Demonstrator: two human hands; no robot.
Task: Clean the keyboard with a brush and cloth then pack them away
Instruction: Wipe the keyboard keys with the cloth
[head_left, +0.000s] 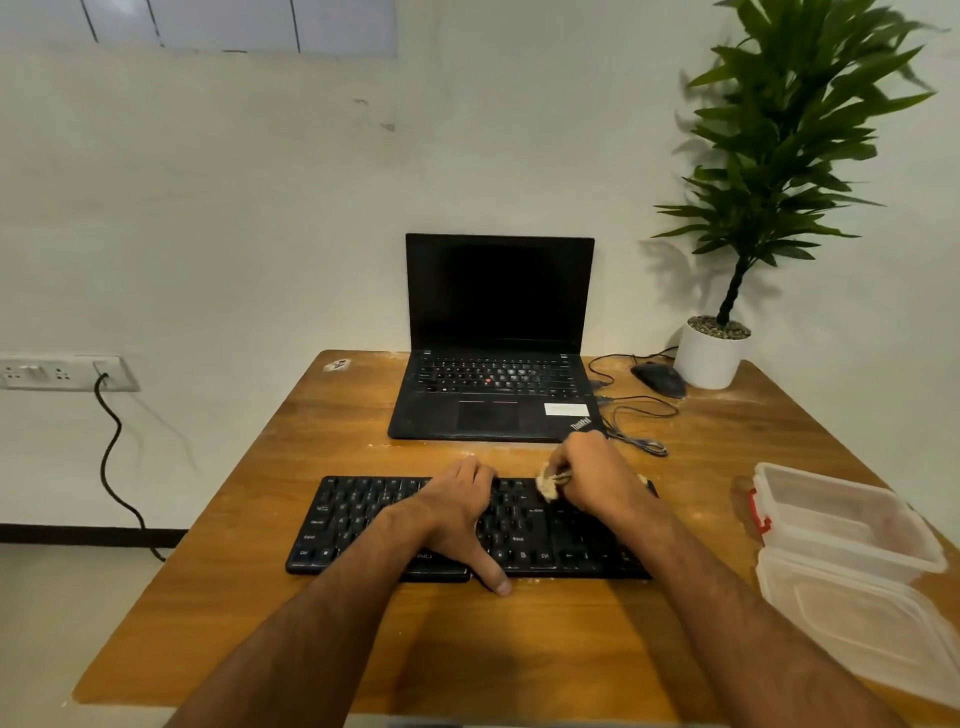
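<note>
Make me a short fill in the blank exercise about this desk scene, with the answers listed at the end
1. The right hand grips a beige ____ against the flat black external keyboard.
2. The left hand rests on the keyboard with its ____ reaching over the front edge onto the brown wooden table.
3. The open black laptop has a ____ screen.
4. The clear plastic container sits to the ____ of the keyboard.

Answers: cloth; thumb; dark; right
</note>
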